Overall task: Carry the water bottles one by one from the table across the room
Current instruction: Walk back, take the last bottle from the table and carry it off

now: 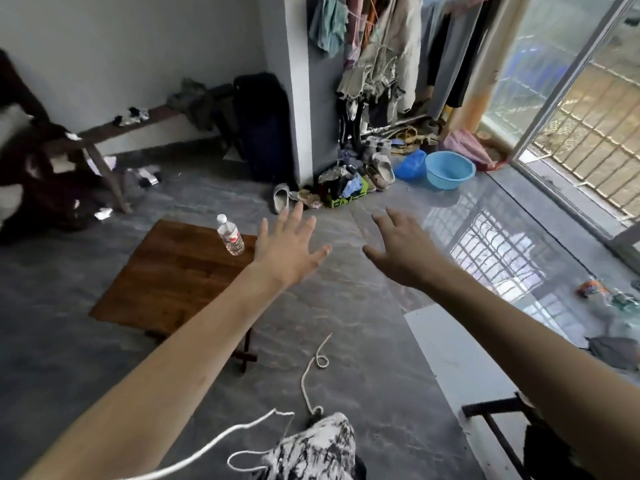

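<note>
One clear plastic water bottle (230,235) with a white cap and a red-and-white label stands upright near the far right corner of a small brown wooden table (173,278). My left hand (289,251) is stretched out with fingers spread, just right of the bottle and apart from it, holding nothing. My right hand (403,252) reaches forward over the grey floor, fingers relaxed and empty.
A white cord (313,372) lies looped on the grey floor in front of me. A white table top (460,358) with a dark frame is at the lower right. A blue basin (449,169), shoes and hanging clothes crowd the far wall. A glass sliding door (568,109) is at the right.
</note>
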Demonstrator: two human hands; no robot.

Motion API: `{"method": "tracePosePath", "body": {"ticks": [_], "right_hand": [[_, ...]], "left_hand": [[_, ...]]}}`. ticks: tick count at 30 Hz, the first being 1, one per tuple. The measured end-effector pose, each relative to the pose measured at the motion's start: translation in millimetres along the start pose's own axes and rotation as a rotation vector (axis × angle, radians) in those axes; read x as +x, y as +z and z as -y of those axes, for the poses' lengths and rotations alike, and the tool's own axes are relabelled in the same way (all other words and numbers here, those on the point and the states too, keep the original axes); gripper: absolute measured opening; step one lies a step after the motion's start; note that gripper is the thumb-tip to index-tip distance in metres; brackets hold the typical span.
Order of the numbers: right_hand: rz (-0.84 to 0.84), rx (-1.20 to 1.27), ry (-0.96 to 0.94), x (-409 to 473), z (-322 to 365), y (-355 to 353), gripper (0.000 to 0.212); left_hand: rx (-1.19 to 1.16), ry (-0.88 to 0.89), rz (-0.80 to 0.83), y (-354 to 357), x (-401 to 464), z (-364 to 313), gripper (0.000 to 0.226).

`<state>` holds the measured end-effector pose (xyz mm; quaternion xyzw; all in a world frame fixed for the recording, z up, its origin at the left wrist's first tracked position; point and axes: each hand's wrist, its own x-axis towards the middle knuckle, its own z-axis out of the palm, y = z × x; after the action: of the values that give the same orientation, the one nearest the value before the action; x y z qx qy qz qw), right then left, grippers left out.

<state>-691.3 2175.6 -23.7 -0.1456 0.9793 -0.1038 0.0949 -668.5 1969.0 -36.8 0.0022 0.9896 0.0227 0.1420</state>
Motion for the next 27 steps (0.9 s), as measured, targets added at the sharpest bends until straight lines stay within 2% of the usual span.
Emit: {"method": "tracePosePath", "body": {"ticks": [13, 20, 27], "right_hand": [[0.098, -0.054, -0.248, 172.0, 11.2, -14.2, 0.072], [0.047, -0.107, -0.376, 287.0, 48.2, -49.4, 0.066], [0.153, -0.122, -0.466, 351.6, 80.2, -39.3, 0.059]], "left_hand": [[-0.098, -0.23, -0.008, -16.9, 129.0, 47.1, 0.073], [-0.141, -0.313, -0.065, -60.5, 212.7, 89.8, 0.073], [-0.157, -0.43, -0.032, -62.7, 233.5, 143.1, 0.075]]}}
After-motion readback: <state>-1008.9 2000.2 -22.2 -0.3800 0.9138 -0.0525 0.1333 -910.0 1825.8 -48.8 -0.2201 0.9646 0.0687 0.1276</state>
